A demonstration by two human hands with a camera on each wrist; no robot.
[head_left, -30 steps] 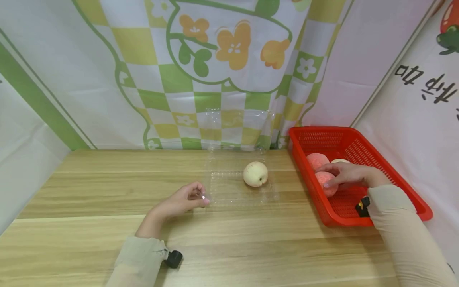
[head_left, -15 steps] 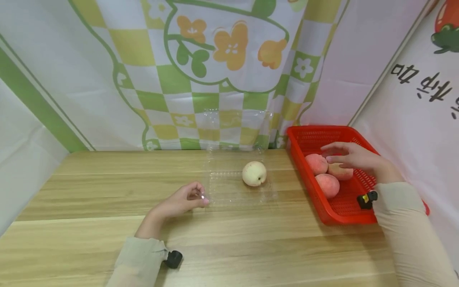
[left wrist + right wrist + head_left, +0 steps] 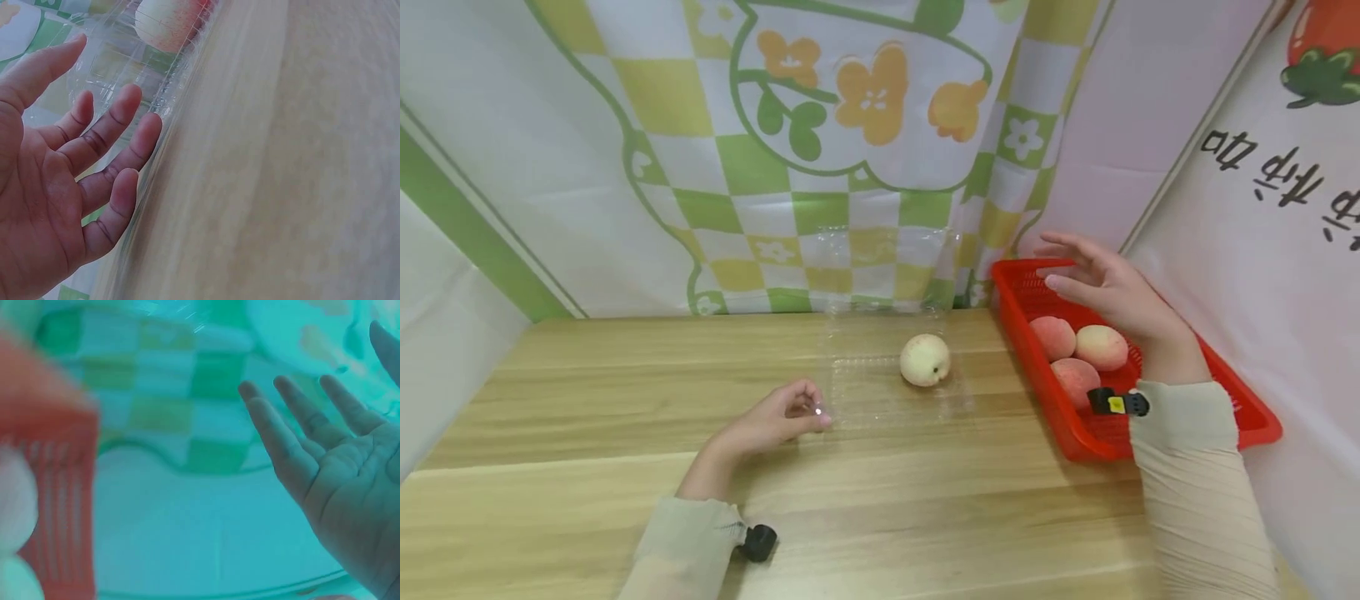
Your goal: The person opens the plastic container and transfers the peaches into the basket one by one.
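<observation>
A clear plastic clamshell box (image 3: pixel 865 400) lies on the table with its lid raised against the curtain. Inside it, on the right, sits a pale peach (image 3: pixel 925 361). My left hand (image 3: pixel 778 417) is at the box's front left corner; in the left wrist view its thumb stands apart from the loosely bent fingers (image 3: pixel 128 147), which lie right by the box's edge. My right hand (image 3: pixel 1108 287), fingers spread and holding nothing, is raised over the red basket (image 3: pixel 1063 429). Below it in the basket are two pink peaches (image 3: pixel 1052 337) and a paler peach (image 3: pixel 1101 347).
Behind the wooden table (image 3: pixel 925 508) hangs a green and yellow checked curtain (image 3: pixel 760 192). The basket stands at the table's right, beside a white printed sheet (image 3: pixel 1240 225). A small black camera sits at each wrist.
My right hand has left the peaches in the basket and risen up and back, with nothing in it. The peach under it now shows. My left hand has stayed at the box's corner.
</observation>
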